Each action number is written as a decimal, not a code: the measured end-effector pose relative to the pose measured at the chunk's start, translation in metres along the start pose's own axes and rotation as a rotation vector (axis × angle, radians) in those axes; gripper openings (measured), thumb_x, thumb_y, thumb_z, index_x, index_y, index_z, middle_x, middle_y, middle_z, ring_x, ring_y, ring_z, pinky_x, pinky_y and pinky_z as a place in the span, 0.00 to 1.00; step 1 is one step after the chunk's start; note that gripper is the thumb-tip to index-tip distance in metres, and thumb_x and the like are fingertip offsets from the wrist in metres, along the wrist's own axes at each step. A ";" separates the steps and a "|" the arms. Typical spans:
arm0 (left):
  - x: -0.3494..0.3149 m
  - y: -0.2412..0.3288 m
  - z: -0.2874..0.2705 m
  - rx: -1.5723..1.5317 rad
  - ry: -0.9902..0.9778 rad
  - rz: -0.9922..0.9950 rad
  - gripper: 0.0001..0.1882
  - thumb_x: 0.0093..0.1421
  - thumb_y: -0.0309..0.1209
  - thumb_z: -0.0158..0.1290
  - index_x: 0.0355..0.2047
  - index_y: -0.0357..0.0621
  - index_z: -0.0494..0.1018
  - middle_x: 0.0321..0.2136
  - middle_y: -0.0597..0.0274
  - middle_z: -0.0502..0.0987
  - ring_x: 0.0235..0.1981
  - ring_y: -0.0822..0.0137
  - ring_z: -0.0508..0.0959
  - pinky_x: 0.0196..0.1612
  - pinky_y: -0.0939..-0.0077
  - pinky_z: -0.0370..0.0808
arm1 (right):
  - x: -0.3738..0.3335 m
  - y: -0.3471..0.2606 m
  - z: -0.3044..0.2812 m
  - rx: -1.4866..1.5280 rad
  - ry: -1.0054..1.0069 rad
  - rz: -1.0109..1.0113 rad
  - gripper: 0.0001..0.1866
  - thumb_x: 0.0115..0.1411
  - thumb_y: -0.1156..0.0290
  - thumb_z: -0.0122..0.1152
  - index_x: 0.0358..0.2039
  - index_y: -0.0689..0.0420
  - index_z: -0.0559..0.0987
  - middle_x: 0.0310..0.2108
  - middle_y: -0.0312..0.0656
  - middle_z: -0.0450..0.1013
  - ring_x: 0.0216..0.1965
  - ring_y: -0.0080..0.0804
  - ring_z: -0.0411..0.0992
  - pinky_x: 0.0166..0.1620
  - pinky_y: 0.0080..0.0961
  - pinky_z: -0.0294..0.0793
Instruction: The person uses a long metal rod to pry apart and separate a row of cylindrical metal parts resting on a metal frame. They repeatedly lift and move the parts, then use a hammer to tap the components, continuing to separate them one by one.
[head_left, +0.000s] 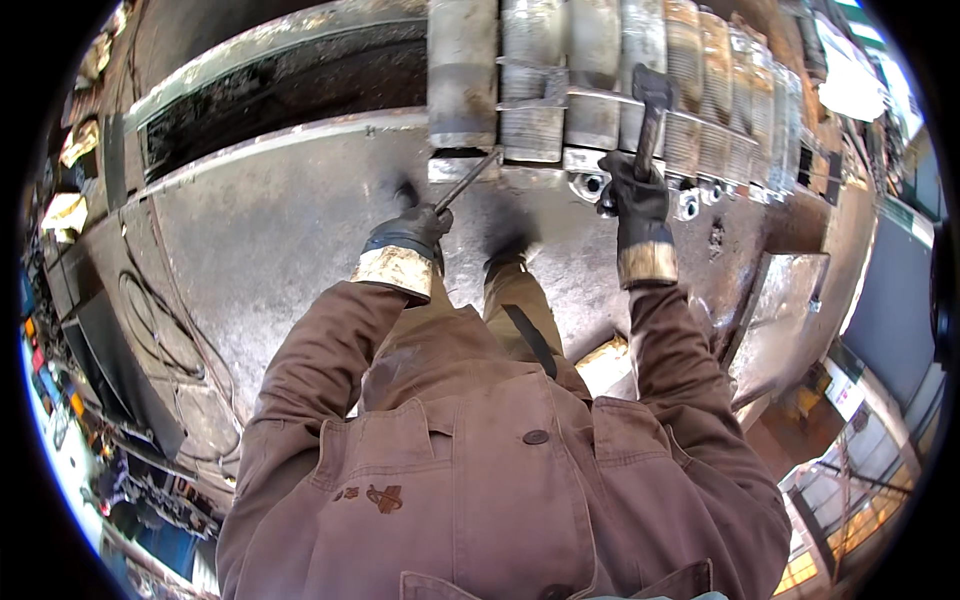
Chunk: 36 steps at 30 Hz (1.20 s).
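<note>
My left hand (412, 232), in a dark glove with a pale cuff, is closed around a thin metal rod (467, 183). The rod slants up to the right, its tip near the lower end of the leftmost metal block (462, 85). My right hand (638, 195), gloved the same way, grips the handle of a dark hammer (652, 105). Its head points away from me, over the row of ribbed metal blocks (532, 90). Metal eyes with round holes (588, 186) stick out from the near ends of the blocks. Whether the hammer touches a block I cannot tell.
A long dark slot (290, 95) in the metal bed lies to the left of the blocks. A thin bar (605, 96) crosses over them. Cables (160, 320) lie coiled on the left of the floor plate (300, 220). A metal plate (785, 295) stands at the right. My feet are below the blocks.
</note>
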<state>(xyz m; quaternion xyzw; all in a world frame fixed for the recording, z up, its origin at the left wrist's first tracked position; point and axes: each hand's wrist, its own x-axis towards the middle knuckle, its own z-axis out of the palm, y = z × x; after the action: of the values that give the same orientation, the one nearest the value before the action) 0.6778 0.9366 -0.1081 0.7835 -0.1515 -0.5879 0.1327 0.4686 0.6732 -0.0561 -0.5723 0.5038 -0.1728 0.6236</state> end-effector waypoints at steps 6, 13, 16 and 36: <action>0.012 0.083 0.061 0.108 -0.122 0.179 0.19 0.67 0.44 0.46 0.45 0.41 0.75 0.22 0.60 0.79 0.19 0.68 0.78 0.27 0.69 0.75 | -0.055 0.035 -0.104 0.396 -0.257 0.191 0.07 0.59 0.77 0.61 0.39 0.61 0.77 0.21 0.45 0.75 0.13 0.33 0.69 0.14 0.34 0.69; 0.068 0.145 0.157 0.162 0.000 0.106 0.21 0.66 0.44 0.47 0.52 0.43 0.74 0.24 0.58 0.80 0.22 0.66 0.79 0.28 0.66 0.75 | -0.065 0.040 -0.186 0.009 -0.012 0.589 0.10 0.59 0.64 0.68 0.31 0.57 0.79 0.15 0.35 0.67 0.10 0.25 0.63 0.12 0.29 0.66; 0.063 0.151 0.185 -0.110 0.112 0.119 0.23 0.66 0.47 0.46 0.52 0.45 0.74 0.26 0.57 0.80 0.22 0.65 0.79 0.28 0.66 0.75 | -0.053 0.040 -0.221 0.015 -0.047 0.562 0.11 0.58 0.64 0.68 0.31 0.58 0.79 0.15 0.36 0.67 0.11 0.25 0.63 0.13 0.29 0.65; 0.076 0.146 0.219 0.075 0.306 0.069 0.22 0.65 0.50 0.48 0.47 0.47 0.76 0.30 0.52 0.82 0.28 0.55 0.81 0.33 0.59 0.76 | 0.103 0.102 -0.180 -0.451 -0.099 0.188 0.14 0.60 0.61 0.67 0.34 0.59 0.79 0.17 0.36 0.70 0.18 0.26 0.69 0.24 0.29 0.68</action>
<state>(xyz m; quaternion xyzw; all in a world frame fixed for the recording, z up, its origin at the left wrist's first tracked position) 0.4750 0.7656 -0.1784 0.8627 -0.1782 -0.4505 0.1453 0.3274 0.5231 -0.1617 -0.6553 0.5495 0.0307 0.5174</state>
